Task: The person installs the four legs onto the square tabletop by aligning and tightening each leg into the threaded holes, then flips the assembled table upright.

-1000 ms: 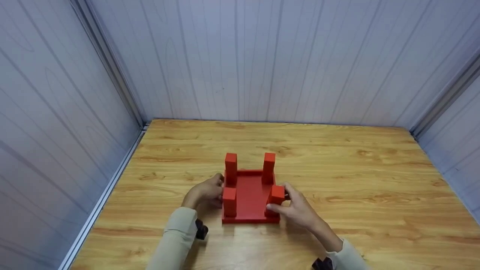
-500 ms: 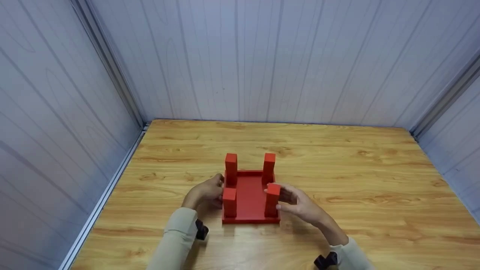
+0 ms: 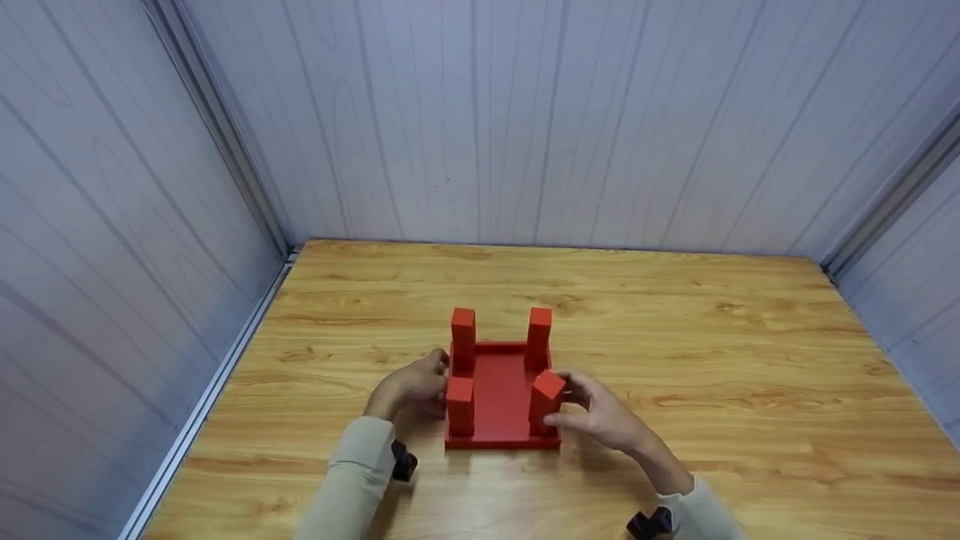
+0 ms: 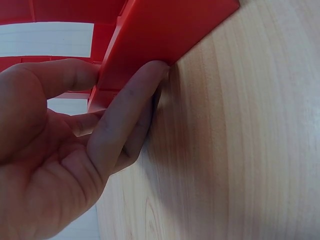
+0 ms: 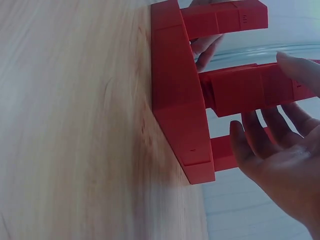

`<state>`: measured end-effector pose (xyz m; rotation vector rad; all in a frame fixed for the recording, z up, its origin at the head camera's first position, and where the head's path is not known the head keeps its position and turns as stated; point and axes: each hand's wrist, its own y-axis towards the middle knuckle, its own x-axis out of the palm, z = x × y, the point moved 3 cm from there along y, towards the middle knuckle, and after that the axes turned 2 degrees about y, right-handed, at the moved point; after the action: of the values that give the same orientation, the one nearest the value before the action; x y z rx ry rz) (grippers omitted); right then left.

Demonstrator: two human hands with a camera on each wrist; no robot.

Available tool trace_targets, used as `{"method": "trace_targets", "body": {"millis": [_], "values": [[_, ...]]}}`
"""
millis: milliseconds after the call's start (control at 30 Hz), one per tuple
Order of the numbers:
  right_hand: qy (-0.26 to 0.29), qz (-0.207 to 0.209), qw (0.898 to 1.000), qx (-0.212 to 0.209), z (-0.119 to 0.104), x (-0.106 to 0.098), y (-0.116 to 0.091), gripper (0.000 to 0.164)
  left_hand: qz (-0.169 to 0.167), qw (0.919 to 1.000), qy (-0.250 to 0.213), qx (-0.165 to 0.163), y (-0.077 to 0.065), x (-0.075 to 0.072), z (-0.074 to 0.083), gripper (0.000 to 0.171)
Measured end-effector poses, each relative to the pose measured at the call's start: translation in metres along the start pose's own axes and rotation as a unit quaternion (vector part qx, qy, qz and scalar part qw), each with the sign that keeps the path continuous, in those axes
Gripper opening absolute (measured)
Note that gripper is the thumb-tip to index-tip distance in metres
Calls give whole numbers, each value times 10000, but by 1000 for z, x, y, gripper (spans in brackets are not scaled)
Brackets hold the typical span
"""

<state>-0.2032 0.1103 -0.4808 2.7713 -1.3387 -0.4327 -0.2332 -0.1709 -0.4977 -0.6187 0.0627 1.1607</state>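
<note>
A red toy table lies upside down on the wooden surface, its flat rimmed tabletop (image 3: pixel 501 390) below and square legs pointing up at the corners. At its left side, my left hand (image 3: pixel 412 381) holds the tabletop's edge; the left wrist view has the fingers against the outer wall (image 4: pixel 165 30) and rim. My right hand (image 3: pixel 611 424) grips the near right table leg (image 3: pixel 544 405) between thumb and fingers. That leg is turned askew to its corner, and in the right wrist view its lower end (image 5: pixel 235 92) stands out of line with the tabletop's side.
The near left leg (image 3: pixel 460 409), far left leg (image 3: pixel 463 337) and far right leg (image 3: pixel 538 337) stand upright and square to the corners. Pale panel walls (image 3: pixel 510 120) enclose the wooden table (image 3: pixel 712 337) at the back and sides.
My right hand loosened round the near right leg, shifted back a little, then took hold again. The leg's top is now turned diagonally. My left hand has stayed in place.
</note>
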Motion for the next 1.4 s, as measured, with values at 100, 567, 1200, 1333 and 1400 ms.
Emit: {"method": "trace_targets", "body": {"millis": [100,567,1200,1333,1400], "values": [[-407,184,9990,-50,-1,1,0,47,4,10000,-5,1,0,0,0,28],[-1238,701,9897,-168,-36,12,-2,44,91,9996,222,123,-1,-1,0,27],[1109,-1129,9870,-273,-1,-1,-1,55,22,10000,89,15,0,0,-1,29],[975,-1023,9896,-276,-1,-1,-1,52,36,9997,212,89,0,0,-1,30],[739,-908,9928,-264,0,-1,-1,51,32,9996,264,136,0,0,-1,30]]}}
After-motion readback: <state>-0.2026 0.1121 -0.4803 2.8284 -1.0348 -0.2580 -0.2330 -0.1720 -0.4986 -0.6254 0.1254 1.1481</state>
